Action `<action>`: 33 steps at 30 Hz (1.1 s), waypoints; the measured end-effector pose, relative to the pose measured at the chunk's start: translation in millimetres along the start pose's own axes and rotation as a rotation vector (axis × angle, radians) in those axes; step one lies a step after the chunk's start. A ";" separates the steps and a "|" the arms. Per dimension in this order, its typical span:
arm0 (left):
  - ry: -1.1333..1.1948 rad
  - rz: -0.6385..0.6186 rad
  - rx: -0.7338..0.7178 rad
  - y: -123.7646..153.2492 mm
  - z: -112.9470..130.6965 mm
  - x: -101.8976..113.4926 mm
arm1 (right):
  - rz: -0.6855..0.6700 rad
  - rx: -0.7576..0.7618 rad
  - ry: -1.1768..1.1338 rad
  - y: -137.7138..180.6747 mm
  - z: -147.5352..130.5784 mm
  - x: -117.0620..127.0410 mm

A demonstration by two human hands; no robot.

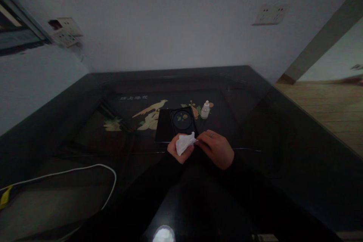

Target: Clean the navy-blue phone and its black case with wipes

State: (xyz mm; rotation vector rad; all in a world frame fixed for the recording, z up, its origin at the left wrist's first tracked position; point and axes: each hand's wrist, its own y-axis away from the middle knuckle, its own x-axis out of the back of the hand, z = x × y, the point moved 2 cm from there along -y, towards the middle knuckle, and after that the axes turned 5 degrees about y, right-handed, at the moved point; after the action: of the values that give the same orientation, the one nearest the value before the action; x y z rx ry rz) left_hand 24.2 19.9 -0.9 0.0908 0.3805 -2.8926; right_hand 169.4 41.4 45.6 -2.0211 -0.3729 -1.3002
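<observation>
My left hand [180, 150] is closed round a crumpled white tissue [185, 143], which sticks out above the fingers. My right hand [217, 148], with a ring on one finger, pinches at the right end of the same tissue. Whether something small sits between those fingertips is too dark to tell. Just beyond my hands lies an open flat black case [164, 125], its right half showing a round opening through which the table's floral pattern is visible. To the right of the case a small clear bottle [204, 111] with a white label and pale cap stands upright.
The dark glossy table [244, 121] carries a bird-and-flower picture and reaches back to the wall. A white cable [99, 165] curves along the left. Wall sockets [270, 14] are at the upper right, and more sockets [67, 32] at the upper left. Wooden floor [323, 102] shows at right.
</observation>
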 end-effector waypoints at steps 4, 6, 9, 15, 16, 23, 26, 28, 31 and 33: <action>-0.024 0.045 0.014 2.7 -1.3 -2.5 | -0.024 0.096 0.057 -0.7 -3.1 2.0; -0.052 0.071 0.016 1.8 0.5 -1.2 | -0.026 0.114 0.105 -0.7 -4.5 2.2; -0.082 0.102 0.020 -0.7 2.6 1.7 | -0.031 0.115 0.156 -0.4 -5.3 0.3; -0.102 0.141 0.058 -5.7 -1.4 6.7 | -0.125 0.005 0.081 0.5 -6.2 -6.2; -0.098 0.154 0.070 -6.1 -2.3 7.3 | -0.144 -0.012 0.068 0.6 -6.9 -6.7; -0.057 0.210 0.168 -10.7 -5.8 10.9 | -0.246 -0.061 0.028 0.3 -4.8 -7.0; -0.044 0.221 0.196 -13.5 -6.9 12.9 | -0.259 -0.093 0.004 -0.1 -1.2 -5.5; -0.036 0.231 0.205 -13.9 -7.3 13.3 | -0.227 -0.109 -0.013 -0.4 -1.7 -4.1; -0.026 0.238 0.210 -11.5 -7.6 11.9 | -0.137 -0.090 0.026 -0.9 -7.6 -3.4; -0.021 0.239 0.205 -9.0 -7.4 10.5 | -0.091 -0.070 0.089 -1.2 -12.1 -4.8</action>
State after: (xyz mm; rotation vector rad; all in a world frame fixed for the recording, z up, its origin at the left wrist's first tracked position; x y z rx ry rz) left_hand 12.2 28.1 -6.7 0.1292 0.0623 -2.6833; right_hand 158.3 34.6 45.0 -2.0161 -0.3871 -1.4725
